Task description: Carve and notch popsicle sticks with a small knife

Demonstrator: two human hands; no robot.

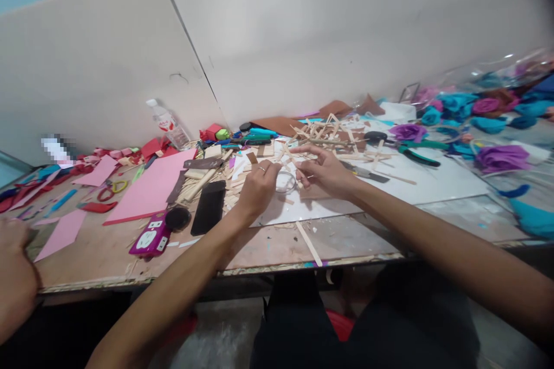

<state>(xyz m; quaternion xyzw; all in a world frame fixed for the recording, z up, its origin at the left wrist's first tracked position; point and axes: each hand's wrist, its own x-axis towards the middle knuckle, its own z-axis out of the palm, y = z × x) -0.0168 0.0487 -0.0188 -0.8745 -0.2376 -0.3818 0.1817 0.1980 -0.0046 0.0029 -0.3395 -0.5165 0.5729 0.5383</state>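
Both of my hands are over a white sheet (433, 181) on the workbench. My left hand (257, 187), a ring on one finger, is closed in a pinch on a roll of clear tape (285, 182). My right hand (324, 170) is also pinched, its fingertips at the tape roll's right side and at a thin wooden stick (289, 155). A pile of wooden craft sticks (333, 138) lies just beyond my hands.
A black phone (208, 206), a purple power strip (151, 237) and pink sheets (151, 187) lie left. Green-handled pliers (418, 155) and paper flowers (502, 157) are right. A plastic bottle (168, 124) stands by white boards. Another person's arm (15, 277) is at the left edge.
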